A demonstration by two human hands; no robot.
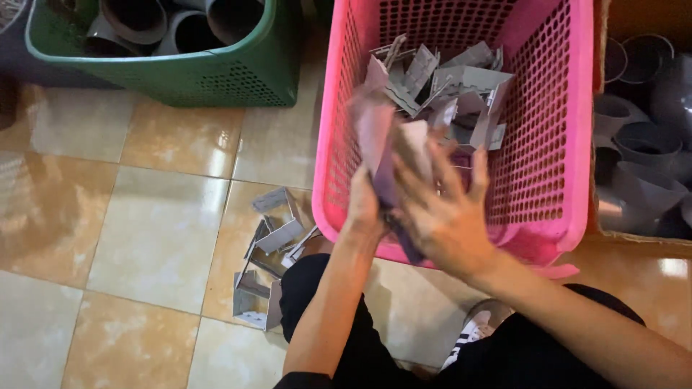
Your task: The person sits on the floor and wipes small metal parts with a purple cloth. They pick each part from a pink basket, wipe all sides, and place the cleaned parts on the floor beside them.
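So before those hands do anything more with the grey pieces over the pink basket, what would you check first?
1. Both hands on the bundle of grey pieces: left hand under it, right hand against its side: ok.
2. Bundle over the pink basket: ok.
3. Firmness of grip: blurred, cannot tell.
4. Room in the basket: grey pieces fill only its far end: ok.
5. Floor by the knee: loose grey pieces lie outside the basket: not ok.
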